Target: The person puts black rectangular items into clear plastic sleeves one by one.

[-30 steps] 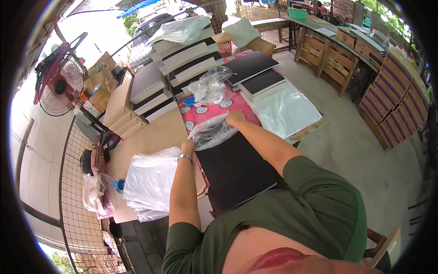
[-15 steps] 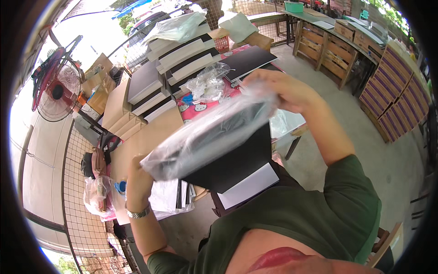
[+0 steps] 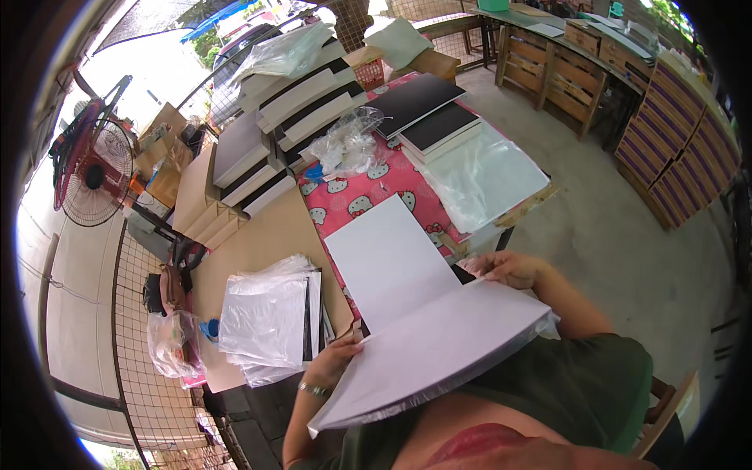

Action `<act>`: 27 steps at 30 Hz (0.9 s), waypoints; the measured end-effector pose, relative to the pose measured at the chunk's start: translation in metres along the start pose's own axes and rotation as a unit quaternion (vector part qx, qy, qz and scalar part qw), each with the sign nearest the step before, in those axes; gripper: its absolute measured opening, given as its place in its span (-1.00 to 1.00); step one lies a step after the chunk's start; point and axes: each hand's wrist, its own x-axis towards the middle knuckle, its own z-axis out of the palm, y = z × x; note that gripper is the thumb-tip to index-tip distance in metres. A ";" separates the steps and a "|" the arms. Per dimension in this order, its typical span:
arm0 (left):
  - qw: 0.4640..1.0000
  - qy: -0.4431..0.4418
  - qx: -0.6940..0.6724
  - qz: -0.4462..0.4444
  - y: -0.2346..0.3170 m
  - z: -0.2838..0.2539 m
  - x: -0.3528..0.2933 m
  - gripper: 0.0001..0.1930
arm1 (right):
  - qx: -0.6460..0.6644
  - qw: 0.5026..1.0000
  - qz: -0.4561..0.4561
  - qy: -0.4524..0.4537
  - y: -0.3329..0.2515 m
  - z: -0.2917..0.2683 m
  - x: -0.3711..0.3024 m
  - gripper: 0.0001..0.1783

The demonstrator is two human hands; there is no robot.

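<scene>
Close to my body, both hands hold a wide white board (image 3: 446,345), with clear plastic showing along its lower edge and right corner. My left hand (image 3: 335,362) pinches its left upper corner; my right hand (image 3: 505,270) grips the other upper corner. Beyond it, a plain white sheet (image 3: 395,262) lies on the pink patterned tablecloth (image 3: 317,215), its near end hidden by the board. Left of my left hand rests a pile of plastic-sleeved white and black sheets (image 3: 266,317) on brown cardboard (image 3: 258,239).
Tall stacks of black-and-white boards (image 3: 313,90) stand at the back left. Crumpled clear plastic (image 3: 348,145), black boards (image 3: 419,102) and a clear-plastic-covered white stack (image 3: 489,172) occupy the table's far side. A fan (image 3: 94,172) stands left; striped cartons (image 3: 666,133) stand right.
The plastic-covered piece was raised over the table with its black face showing; it is now lowered toward my body, white face up. The white sheet and sleeved pile have come into fuller view.
</scene>
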 end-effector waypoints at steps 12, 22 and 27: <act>0.900 0.185 0.128 0.374 -0.121 -0.047 0.079 -0.66 | -0.366 0.929 -0.013 0.041 -0.004 -0.009 0.009 -0.53; 0.827 0.030 0.277 0.488 -0.117 -0.014 0.124 -0.68 | -0.400 0.907 -0.125 -0.036 0.048 -0.016 0.045 -0.70; 0.907 0.180 0.197 0.325 -0.122 -0.013 0.124 -0.71 | -0.572 0.790 -0.220 0.025 0.054 -0.027 0.104 -0.72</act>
